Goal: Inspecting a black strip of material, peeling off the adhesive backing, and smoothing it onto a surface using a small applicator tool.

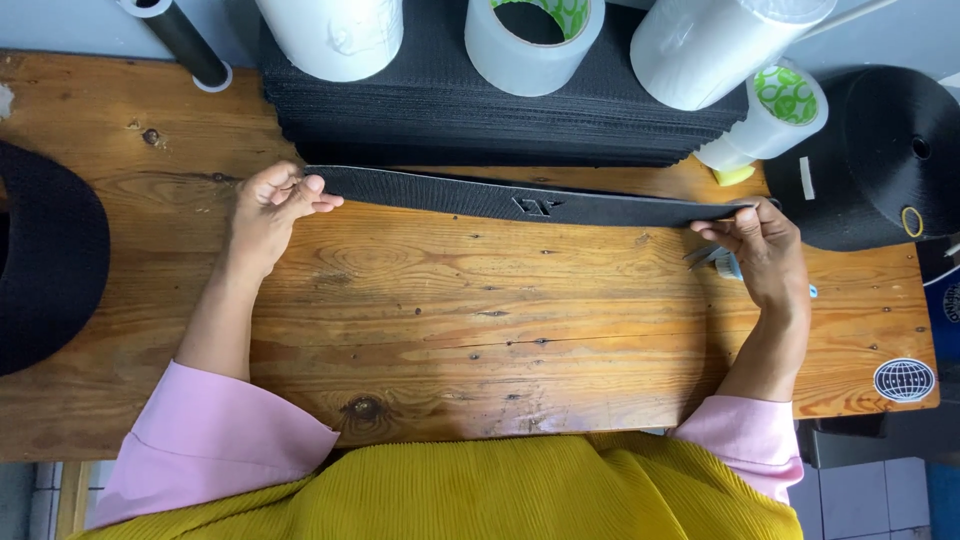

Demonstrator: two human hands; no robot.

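Note:
A long black knitted strip (pixel 520 199) with a small woven emblem near its middle is stretched flat above the wooden table (pixel 420 320). My left hand (pixel 272 208) pinches its left end between thumb and fingers. My right hand (pixel 762 245) pinches its right end. The right hand also has small metal snips (pixel 712 260) tucked against the palm. Both wrists come out of pink sleeves over a yellow garment.
A stack of black knitted pieces (pixel 500 110) lies behind the strip. On it stand white rolls (pixel 335 35) and tape rolls (pixel 535 45). A black yarn cone (pixel 880 150) lies at the right and a dark round shape (pixel 50 260) at the left edge.

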